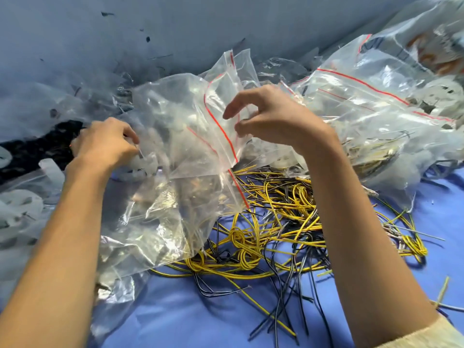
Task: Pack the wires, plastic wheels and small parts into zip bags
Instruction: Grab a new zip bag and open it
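A clear zip bag (175, 126) with a red seal line is lifted in the middle of the view. My right hand (271, 119) pinches its open edge by the red line with thumb and fingers. My left hand (105, 141), fingers curled, grips the bag's left side beside white plastic wheels (140, 169). Below lies a tangle of yellow and black wires (273, 222) on the blue cloth. Another clear bag (160, 222) with small parts inside lies under the raised one.
Filled zip bags (371, 116) are piled at the right and back. More white plastic pieces (17, 212) lie at the left edge. A grey-blue wall (175, 28) rises behind. Bare blue cloth (190, 317) shows near the front.
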`<state>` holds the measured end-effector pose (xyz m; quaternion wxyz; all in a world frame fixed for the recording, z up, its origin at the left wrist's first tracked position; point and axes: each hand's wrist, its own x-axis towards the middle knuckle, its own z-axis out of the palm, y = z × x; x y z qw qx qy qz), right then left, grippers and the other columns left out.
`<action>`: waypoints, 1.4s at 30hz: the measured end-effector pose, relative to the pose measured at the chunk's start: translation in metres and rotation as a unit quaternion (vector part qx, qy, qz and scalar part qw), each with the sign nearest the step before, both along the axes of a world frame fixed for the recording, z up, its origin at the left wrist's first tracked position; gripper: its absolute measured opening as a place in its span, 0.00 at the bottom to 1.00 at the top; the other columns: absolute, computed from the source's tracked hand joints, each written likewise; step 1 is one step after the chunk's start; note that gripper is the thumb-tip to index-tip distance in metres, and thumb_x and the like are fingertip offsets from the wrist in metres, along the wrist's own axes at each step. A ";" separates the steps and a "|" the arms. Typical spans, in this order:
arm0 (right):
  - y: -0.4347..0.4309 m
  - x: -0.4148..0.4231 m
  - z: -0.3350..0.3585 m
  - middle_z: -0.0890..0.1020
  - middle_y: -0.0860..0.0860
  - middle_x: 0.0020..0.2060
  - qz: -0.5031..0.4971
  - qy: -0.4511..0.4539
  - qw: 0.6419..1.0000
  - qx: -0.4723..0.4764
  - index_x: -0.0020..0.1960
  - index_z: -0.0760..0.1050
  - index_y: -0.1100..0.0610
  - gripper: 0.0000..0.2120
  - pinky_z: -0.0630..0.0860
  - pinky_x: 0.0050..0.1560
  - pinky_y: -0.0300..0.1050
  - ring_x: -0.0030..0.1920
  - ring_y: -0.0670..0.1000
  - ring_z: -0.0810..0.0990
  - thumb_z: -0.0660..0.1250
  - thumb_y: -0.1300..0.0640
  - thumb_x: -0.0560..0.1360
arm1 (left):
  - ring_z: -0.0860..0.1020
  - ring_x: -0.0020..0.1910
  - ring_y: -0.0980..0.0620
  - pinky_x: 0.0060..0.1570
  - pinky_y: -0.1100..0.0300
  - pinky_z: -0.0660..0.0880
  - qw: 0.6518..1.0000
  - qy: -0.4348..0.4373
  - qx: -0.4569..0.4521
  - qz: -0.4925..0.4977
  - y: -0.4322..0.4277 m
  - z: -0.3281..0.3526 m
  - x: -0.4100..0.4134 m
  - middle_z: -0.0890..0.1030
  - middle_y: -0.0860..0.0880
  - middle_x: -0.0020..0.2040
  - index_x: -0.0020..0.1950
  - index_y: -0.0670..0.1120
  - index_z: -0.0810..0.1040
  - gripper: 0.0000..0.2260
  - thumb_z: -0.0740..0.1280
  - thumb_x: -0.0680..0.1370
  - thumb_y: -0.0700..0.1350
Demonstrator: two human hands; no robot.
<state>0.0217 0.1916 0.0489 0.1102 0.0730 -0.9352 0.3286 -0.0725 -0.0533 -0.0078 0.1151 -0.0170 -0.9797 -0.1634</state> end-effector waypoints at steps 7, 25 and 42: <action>-0.008 -0.002 -0.002 0.68 0.57 0.30 -0.075 0.048 0.995 0.037 0.42 0.79 0.68 0.30 0.55 0.30 0.45 0.30 0.44 0.60 0.72 0.37 0.65 | 0.76 0.55 0.33 0.57 0.40 0.74 0.992 0.104 0.071 0.027 -0.014 0.033 -0.016 0.78 0.34 0.54 0.50 0.48 0.79 0.07 0.69 0.73 0.41; -0.011 -0.012 -0.010 0.78 0.52 0.51 -0.083 0.073 0.993 0.049 0.53 0.77 0.53 0.14 0.69 0.47 0.41 0.52 0.50 0.75 0.69 0.45 0.72 | 0.81 0.36 0.60 0.31 0.66 0.78 0.871 -0.029 0.409 -0.271 0.034 0.095 0.074 0.84 0.58 0.36 0.48 0.52 0.79 0.07 0.67 0.72 0.50; -0.019 0.007 -0.004 0.76 0.34 0.34 0.128 0.075 0.987 -0.066 0.43 0.71 0.47 0.09 0.67 0.41 0.22 0.39 0.28 0.74 0.62 0.61 0.72 | 0.78 0.43 0.52 0.42 0.60 0.76 0.645 -0.227 0.648 -0.335 0.094 0.087 0.095 0.78 0.47 0.46 0.54 0.43 0.74 0.08 0.59 0.81 0.45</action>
